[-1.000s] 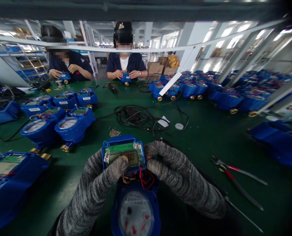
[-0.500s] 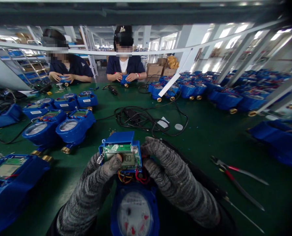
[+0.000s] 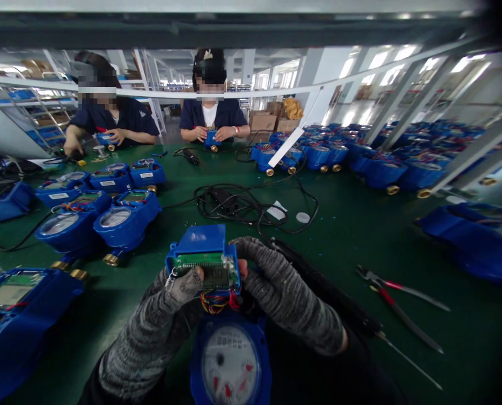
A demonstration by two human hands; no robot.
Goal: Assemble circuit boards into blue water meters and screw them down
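A blue meter (image 3: 231, 360) with a round dial stands right in front of me. Its upper part is a blue housing (image 3: 202, 238) with a green circuit board, a small display and red, yellow and dark wires below. My left hand (image 3: 166, 309), in a grey knitted glove, grips the housing's left side, its thumb on the display. On the right side my right hand (image 3: 288, 292), gloved too, closes round the housing's edge with bare fingertips showing there.
Blue meters (image 3: 126, 219) stand at the left, many more (image 3: 377, 169) at the right. Black cables (image 3: 223, 199) lie mid-table. Red-handled pliers (image 3: 403, 315) and a black tool with a thin shaft (image 3: 331, 287) lie right. Two people (image 3: 211, 115) work opposite.
The housing has tilted slightly and its display looks darker. My right hand has shifted a little left round its edge. The person at the left has reached one hand down to the table.
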